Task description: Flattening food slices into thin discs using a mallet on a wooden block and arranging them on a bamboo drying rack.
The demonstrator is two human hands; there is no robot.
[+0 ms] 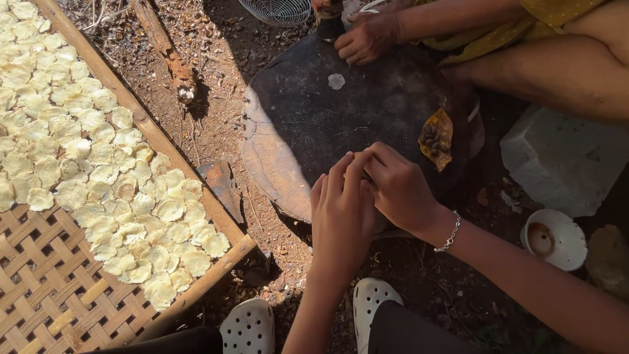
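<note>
Outdoor site, bare dirt ground (216, 85) in strong sun. A round dark wooden slab (314, 124) lies at centre frame. The left hand (341, 219) and right hand (400, 190) meet at the slab's lower edge, fingers curled together, tips touching; whatever they pinch is hidden, so a grip cannot be confirmed. A small pale disc (336, 81) rests on the slab near its upper edge. A dry leaf with dark seeds (436, 137) lies at the slab's right. Another person's hand (367, 36) works at upper centre. A woven bamboo tray (46, 288), left, carries many pale flattened discs (98, 157). A white bowl (555, 239) stands at lower right.
</note>
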